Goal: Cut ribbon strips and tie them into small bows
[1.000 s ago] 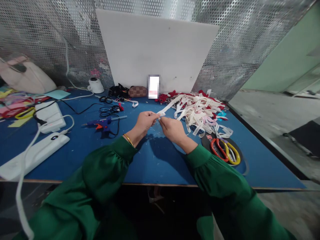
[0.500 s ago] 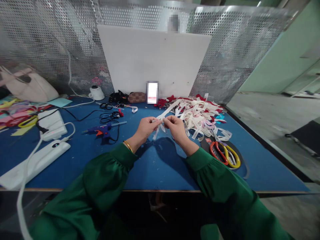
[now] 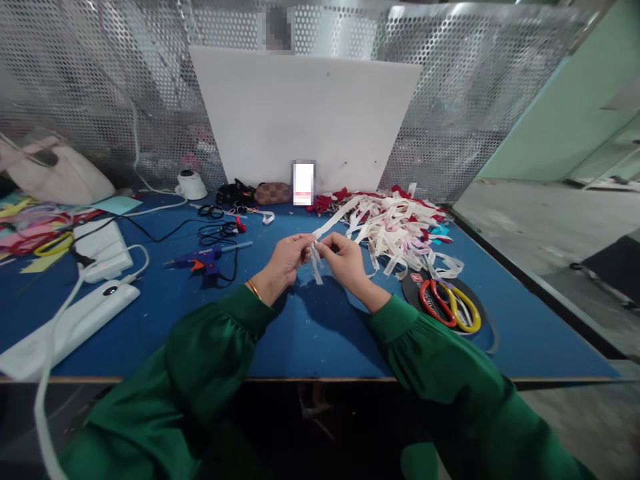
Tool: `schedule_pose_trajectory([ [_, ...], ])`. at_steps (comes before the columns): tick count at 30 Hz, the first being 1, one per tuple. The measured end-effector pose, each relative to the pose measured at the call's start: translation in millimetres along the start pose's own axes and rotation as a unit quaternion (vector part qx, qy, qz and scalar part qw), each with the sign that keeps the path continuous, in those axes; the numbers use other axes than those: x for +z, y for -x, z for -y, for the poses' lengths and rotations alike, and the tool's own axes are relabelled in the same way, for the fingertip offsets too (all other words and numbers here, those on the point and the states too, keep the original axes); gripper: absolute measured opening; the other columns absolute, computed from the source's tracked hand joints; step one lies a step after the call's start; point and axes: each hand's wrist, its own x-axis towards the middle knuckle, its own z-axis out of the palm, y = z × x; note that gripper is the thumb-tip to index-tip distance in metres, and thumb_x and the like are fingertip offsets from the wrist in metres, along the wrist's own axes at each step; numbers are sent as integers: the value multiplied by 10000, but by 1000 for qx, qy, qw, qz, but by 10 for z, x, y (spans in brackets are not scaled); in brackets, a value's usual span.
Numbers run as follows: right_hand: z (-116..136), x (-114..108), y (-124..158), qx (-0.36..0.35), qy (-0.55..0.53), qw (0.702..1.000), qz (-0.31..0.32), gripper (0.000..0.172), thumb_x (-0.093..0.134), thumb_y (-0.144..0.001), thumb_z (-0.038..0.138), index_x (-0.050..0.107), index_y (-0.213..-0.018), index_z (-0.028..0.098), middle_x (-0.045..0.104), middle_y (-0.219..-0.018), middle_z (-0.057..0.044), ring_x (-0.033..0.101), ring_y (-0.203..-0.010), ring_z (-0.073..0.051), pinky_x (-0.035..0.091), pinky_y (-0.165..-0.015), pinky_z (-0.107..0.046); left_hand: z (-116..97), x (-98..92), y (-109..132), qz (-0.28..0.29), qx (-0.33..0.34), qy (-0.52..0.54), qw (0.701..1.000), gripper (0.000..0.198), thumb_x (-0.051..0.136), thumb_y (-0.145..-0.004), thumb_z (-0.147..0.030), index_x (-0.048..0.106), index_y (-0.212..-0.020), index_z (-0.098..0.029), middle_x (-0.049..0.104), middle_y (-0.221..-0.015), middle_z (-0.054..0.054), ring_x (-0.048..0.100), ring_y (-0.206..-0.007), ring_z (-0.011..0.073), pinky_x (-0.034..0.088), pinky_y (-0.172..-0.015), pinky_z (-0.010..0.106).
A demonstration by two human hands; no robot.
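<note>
Left hand (image 3: 288, 259) just beside right hand (image 3: 346, 262)

I see craft workshop: glue gun (image 3: 207, 262), scissors (image 3: 453, 308), ribbon pile (image 3: 393, 227) on blue counter (image 3: 300, 340), perforated metal screen (image 3: 450, 107) behind.

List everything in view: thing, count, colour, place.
ribbon: count unclear, white, in both hands
ribbon heap: uncounted, mostly cream and red, right
scissors: one pair, red and yellow, right
round mat: one, black, under scissors
glue gun: one, blue, left
cables: several, black, left
long device: one, white, left front
box: one, white, behind it
small device: one, white, left rear
checked pouch: one, brown, rear
screen: one, white, blurred, rear
board: one, white, rear
bag: one, pale, far left
loose strips: many, multicoloured, left edge
metal mesh: one, grey, rear
table: one, blue, beneath hands
sleeves: two, green, foreground
left hand: one, centre
right hand: one, centre
</note>
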Motion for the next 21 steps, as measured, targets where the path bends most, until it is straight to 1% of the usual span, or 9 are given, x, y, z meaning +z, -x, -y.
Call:
schedule_pose_trajectory([
  [2,-19,-6,-18,21,0,1000,11,256,612,-816,391,556,-654,201,542,-586,26,454,-565,-118,366,-582,-267,-8,2,5,9,-6,-2,1000,192,788,-639,-243,645,-694,-127,506,-543,-40,420,-477,53,332,-502,197],
  [4,-53,-13,-50,49,-35,998,12,250,621,-800,429,596,-713,196,571,-619,19,490,-582,-125,399,-602,-271,-16,4,19,8,27,-37,999,190,775,-659,-271,653,-698,-132,497,-524,-41,409,-471,57,311,-490,202],
  [6,-85,-18,-82,53,-75,996,12,276,631,-786,463,641,-805,188,603,-680,6,531,-633,-137,432,-637,-277,-19,7,39,13,68,-89,994,202,753,-683,-316,657,-683,-138,483,-501,-42,392,-463,64,292,-480,214],
  [8,-104,-22,-102,56,-98,994,12,283,631,-778,462,658,-824,184,604,-689,1,535,-645,-141,442,-643,-279,-17,10,56,25,87,-130,987,231,740,-691,-358,661,-667,-142,471,-486,-42,381,-458,69,286,-478,225],
  [11,-96,-29,-103,61,-94,994,-6,232,624,-771,417,635,-740,188,571,-633,10,503,-606,-134,428,-616,-275,-6,10,62,44,76,-135,987,259,744,-675,-390,665,-667,-144,471,-494,-41,380,-454,70,286,-480,232],
  [14,-57,-38,-76,34,-61,997,-29,200,604,-797,385,616,-729,198,551,-623,18,480,-586,-130,406,-598,-270,7,9,52,60,46,-120,990,266,761,-649,-386,642,-661,-149,473,-506,-41,388,-450,71,280,-475,235],
  [16,-27,-43,-50,11,-36,999,-34,186,579,-826,369,611,-747,204,541,-627,21,466,-582,-130,388,-591,-267,16,17,52,67,30,-128,989,252,760,-642,-366,631,-656,-150,470,-492,-41,389,-445,73,269,-471,235],
  [21,5,-48,-7,-25,33,998,-38,173,533,-871,356,589,-781,219,488,-609,34,434,-587,-134,353,-602,-268,25,49,74,71,40,-150,985,207,746,-651,-326,639,-659,-149,473,-463,-39,381,-447,71,255,-481,230],
])
